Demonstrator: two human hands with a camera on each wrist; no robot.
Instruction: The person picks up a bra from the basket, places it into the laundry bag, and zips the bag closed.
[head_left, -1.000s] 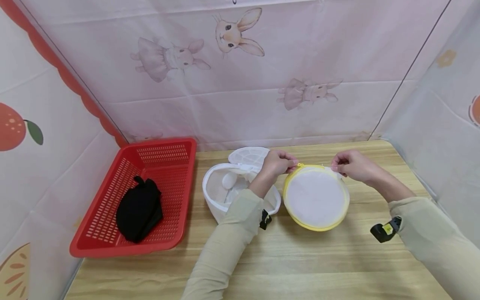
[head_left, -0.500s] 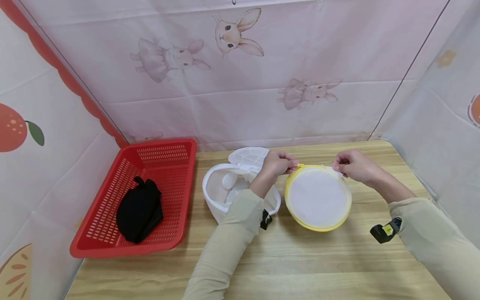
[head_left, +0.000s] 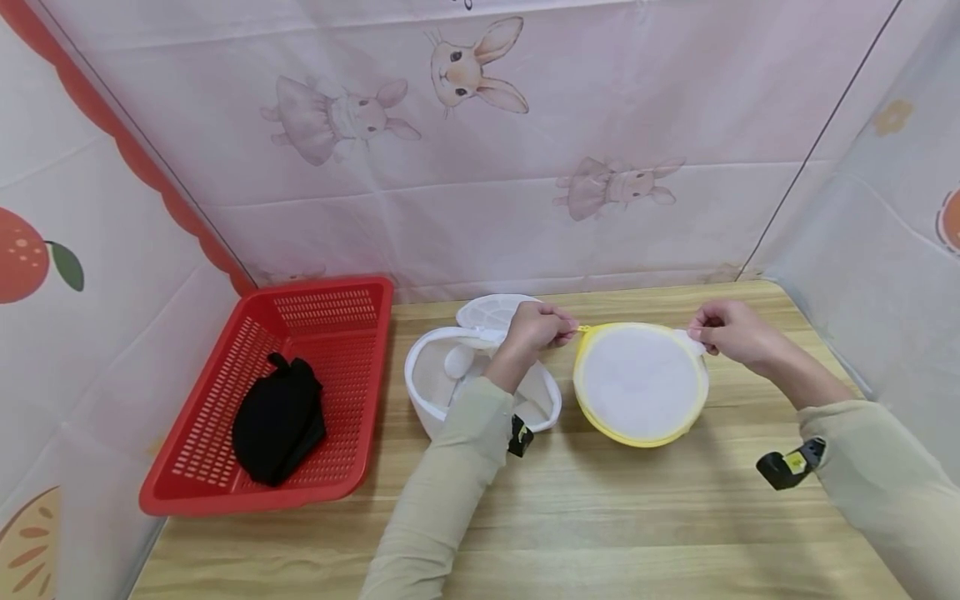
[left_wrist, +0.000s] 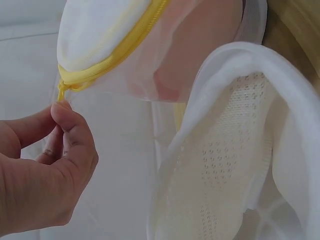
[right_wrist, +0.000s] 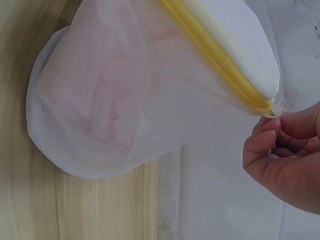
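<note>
The head view is bright under diffuse light, with soft shadows on the wooden table (head_left: pixel 600 533) around the mesh bag (head_left: pixel 641 379), a faint sheen on the pink backdrop (head_left: pixel 510 221) and wide-angle stretching toward the edges, whereas both wrist views are dimmer, greyer and softer.

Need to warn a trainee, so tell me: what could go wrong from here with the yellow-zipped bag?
The left hand pinches only the small zip pull, so its grip might slip. The bag has thin mesh beside the zip, which might snag in it. In the head view, the left sleeve crosses the white bag, so moving that arm could knock it.
</note>
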